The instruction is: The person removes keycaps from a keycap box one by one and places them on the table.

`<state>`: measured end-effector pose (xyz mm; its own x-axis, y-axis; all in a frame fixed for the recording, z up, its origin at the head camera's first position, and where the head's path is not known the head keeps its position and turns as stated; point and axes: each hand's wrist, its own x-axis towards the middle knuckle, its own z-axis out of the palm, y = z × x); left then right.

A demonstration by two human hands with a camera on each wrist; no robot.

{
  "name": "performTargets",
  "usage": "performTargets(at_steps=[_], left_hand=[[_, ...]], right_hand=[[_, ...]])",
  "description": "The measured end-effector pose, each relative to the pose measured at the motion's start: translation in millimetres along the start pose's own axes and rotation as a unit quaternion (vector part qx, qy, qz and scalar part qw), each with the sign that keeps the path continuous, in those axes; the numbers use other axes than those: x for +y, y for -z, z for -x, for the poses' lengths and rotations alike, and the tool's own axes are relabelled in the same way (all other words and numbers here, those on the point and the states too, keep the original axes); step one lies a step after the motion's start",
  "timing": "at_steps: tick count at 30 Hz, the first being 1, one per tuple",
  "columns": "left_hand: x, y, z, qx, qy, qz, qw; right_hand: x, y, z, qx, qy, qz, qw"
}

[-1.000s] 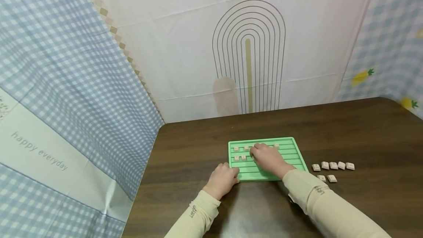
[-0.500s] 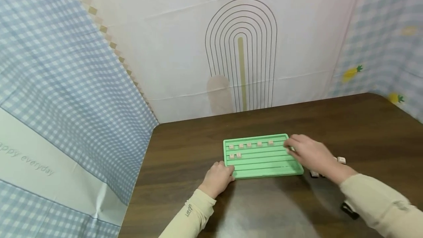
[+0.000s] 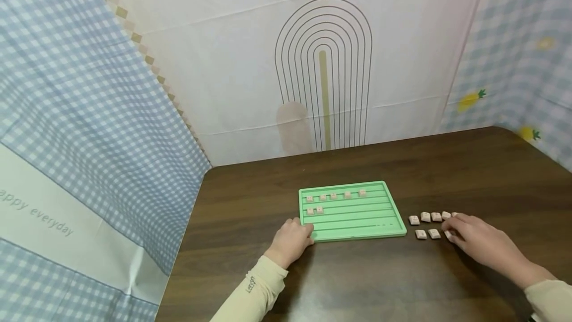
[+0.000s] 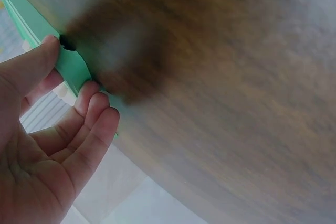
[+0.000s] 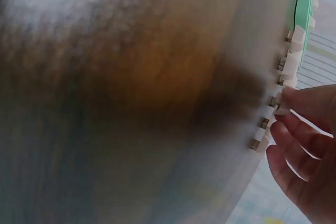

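A pale green ridged tray [image 3: 353, 218] lies on the dark wooden table. Cream keycaps stand in it: several along the top row, such as one keycap [image 3: 362, 193], and two at the left of the second row. My left hand [image 3: 288, 243] grips the tray's near left corner, thumb and curled fingers on its green edge [image 4: 73, 69] in the left wrist view. To the right of the tray, my right hand [image 3: 484, 242] is at the loose keycaps, pinching the end keycap [image 3: 448, 235] of the near row between thumb and fingers. The hand partly hides the far row's end.
More loose keycaps lie in two short rows beside the tray, among them a far-row keycap [image 3: 414, 220] and a near-row keycap [image 3: 421, 234]. Behind the table [image 3: 250, 202] hangs a pale cloth [image 3: 241, 88]; checked blue cloth [image 3: 111, 113] hangs at the left.
My right hand has left the tray's top row, uncovering keycaps there, and moved right to the loose keycaps. My left hand keeps its hold on the corner. The head view has shifted slightly.
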<state>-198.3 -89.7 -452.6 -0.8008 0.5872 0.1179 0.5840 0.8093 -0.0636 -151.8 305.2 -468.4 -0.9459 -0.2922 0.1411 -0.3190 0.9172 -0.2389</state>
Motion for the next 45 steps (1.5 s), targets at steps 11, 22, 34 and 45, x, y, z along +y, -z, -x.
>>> performTargets(at_steps=[11, 22, 34, 45], left_hand=[[-2.7, 0.0, 0.8, 0.01, -0.004, 0.015, 0.9998], [-4.3, 2.5, 1.6, 0.012, 0.007, 0.018, 0.9997], [-0.2, -5.6, 3.7, 0.052, -0.019, -0.023, 0.9982], [-2.8, -3.0, 4.0, 0.058, -0.025, -0.039, 0.9972]], right_hand=[[-4, 8, -15, -0.04, -0.019, 0.002, 0.999], [-100, 3, -113, 0.013, 0.085, -0.019, 0.996], [-180, -64, -161, 0.009, 0.103, -0.012, 0.995], [-187, -65, -167, 0.017, 0.119, 0.03, 0.992]])
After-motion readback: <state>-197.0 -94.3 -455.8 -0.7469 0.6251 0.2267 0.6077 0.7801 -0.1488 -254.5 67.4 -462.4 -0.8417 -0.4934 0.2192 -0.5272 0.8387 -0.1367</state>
